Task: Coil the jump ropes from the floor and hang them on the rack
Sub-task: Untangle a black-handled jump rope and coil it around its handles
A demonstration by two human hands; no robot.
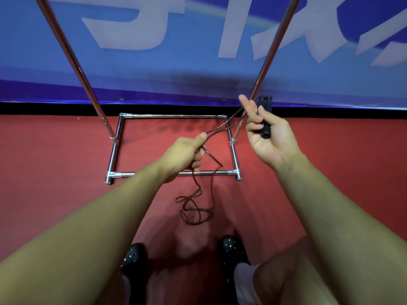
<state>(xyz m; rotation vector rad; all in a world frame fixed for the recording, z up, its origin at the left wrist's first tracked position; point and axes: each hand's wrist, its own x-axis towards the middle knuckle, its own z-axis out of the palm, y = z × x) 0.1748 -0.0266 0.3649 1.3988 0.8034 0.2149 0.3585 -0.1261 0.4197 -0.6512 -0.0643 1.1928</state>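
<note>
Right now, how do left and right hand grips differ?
Left hand grips the rope alone, back to the camera; right hand holds the black handles, palm showing, index finger straight. Left sits lower, right higher by the rack pole. Both hold the same rope.

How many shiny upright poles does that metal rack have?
2: the left pole rises from the base frame's left side, the right pole from its right, behind the right hand.

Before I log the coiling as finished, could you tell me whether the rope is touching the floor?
Touching: the head view shows the rope trailing from the left hand into loose loops lying on the floor.
</note>
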